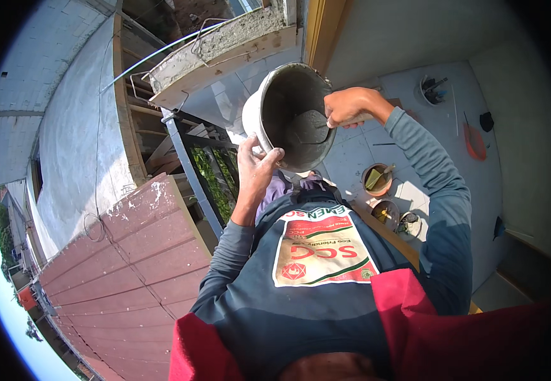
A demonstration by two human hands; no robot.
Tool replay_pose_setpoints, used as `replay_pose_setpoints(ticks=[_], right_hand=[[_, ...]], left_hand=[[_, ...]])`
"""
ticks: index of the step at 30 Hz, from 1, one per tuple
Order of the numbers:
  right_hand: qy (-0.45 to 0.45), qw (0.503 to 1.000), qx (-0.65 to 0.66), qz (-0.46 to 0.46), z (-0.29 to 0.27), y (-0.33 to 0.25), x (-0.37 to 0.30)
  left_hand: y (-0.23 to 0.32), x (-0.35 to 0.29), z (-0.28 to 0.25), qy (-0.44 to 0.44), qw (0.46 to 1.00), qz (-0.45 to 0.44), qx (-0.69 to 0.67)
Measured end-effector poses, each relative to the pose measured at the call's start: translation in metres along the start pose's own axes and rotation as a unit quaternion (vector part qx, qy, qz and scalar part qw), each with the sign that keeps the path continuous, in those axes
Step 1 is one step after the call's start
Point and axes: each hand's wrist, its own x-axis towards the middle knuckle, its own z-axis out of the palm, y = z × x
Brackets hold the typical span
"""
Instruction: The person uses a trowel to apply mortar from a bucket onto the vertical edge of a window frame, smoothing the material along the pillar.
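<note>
A grey, cement-smeared bucket (255,114) is tipped so that its mouth faces me. My left hand (258,166) is closed on the near left side of its rim, the thumb over the edge. Across the mouth, my right hand (353,106) is wrapped round the handle of a trowel. The trowel's blade (312,129) lies inside the bucket and is coated in wet grey mortar. How much mortar sits at the bottom is hard to make out in the shade.
Just ahead, a rough concrete ledge (237,39) has bent wires sticking out along a board. A metal railing (190,171) stands to the left. Right of me, the tiled floor (351,149) holds a tub (377,184), a bucket of tools (429,95) and an orange container (475,143).
</note>
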Motion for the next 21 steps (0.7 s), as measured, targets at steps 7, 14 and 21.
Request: replay_pose_setpoints(ticks=[7,14,21], right_hand=[[-0.085,0.878,0.434,-0.184,0.061,0.021,0.016],[0.078,0.92,0.352,-0.151,0.012,-0.03,-0.034],[0.112,0.905,0.386,-0.142,-0.034,-0.08,-0.078]], left_hand=[[0.014,0.002,-0.03,-0.043,0.991,-0.045,-0.12],[0.006,0.037,-0.072,-0.099,0.958,-0.084,-0.255],[0.008,0.07,-0.108,-0.139,0.925,-0.111,-0.336]])
